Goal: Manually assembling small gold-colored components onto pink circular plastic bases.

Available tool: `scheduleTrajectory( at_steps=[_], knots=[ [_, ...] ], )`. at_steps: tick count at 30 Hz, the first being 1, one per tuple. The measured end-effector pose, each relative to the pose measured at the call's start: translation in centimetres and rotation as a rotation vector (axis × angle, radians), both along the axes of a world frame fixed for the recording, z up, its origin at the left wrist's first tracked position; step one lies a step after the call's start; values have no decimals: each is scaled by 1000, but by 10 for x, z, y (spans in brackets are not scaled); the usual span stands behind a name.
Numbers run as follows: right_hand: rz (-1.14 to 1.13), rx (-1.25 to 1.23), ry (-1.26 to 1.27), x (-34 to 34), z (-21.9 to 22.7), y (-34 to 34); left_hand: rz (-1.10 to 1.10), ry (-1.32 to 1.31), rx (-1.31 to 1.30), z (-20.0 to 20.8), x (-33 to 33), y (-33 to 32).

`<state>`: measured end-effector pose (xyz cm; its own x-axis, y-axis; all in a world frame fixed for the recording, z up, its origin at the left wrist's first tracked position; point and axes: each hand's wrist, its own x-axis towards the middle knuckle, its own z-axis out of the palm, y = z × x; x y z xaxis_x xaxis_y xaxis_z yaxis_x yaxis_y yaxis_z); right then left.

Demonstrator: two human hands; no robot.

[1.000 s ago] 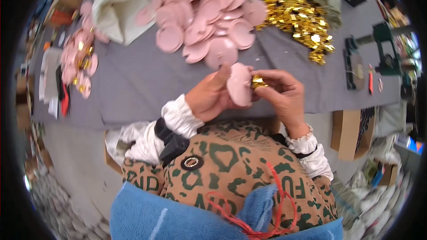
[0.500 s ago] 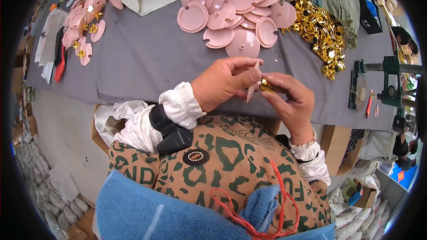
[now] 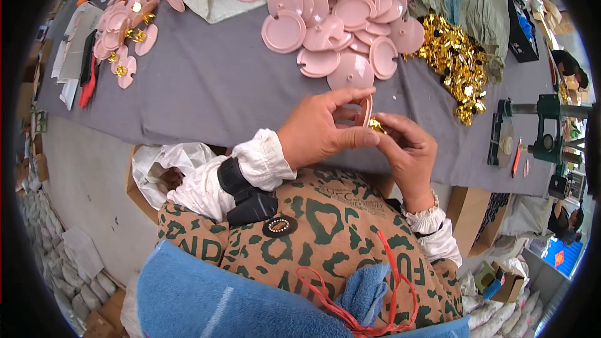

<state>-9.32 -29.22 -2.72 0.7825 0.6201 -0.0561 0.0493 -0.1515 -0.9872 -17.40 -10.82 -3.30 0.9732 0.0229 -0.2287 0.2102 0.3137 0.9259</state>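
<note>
One pink disc (image 3: pixel 367 112) stands nearly edge-on to the camera in the left hand (image 3: pixel 322 128), clamped between thumb and fingers; its faces are largely unreadable. The right hand (image 3: pixel 410 150) pinches a small gold piece (image 3: pixel 377 126) between thumb and fingertips. These cover part of the piece; contact between piece and disc cannot be determined. Both parts appear over the near portion of the grey cloth (image 3: pixel 206 81), whose near edge is partly hidden behind the hands.

On the far side lies a pile of pink discs (image 3: pixel 283 30), overlapping and cut off at the upper edge. A gold heap (image 3: pixel 460 66) adjoins it on the right; single pieces are hard to distinguish. At far left lies a second disc cluster (image 3: pixel 114 39). Grey cloth spans the wide gap between this cluster and the left hand, giving lateral room. To the right, a green tool (image 3: pixel 549 126) bounds that room.
</note>
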Motion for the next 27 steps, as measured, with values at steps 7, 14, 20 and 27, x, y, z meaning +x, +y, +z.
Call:
scheduleTrajectory(
  at_steps=[7,14,20,27],
  knots=[
    [-29,210,625,-4,-6,20,9,-216,302,2,-15,16],
    [91,231,197,4,-10,28,673,-228,978,30,-24,141],
    [-30,230,158,13,-13,15,980,-289,1598,65,-10,241],
    [-68,206,120,12,-19,-7,772,-218,1505,-40,91,223]
  ],
)
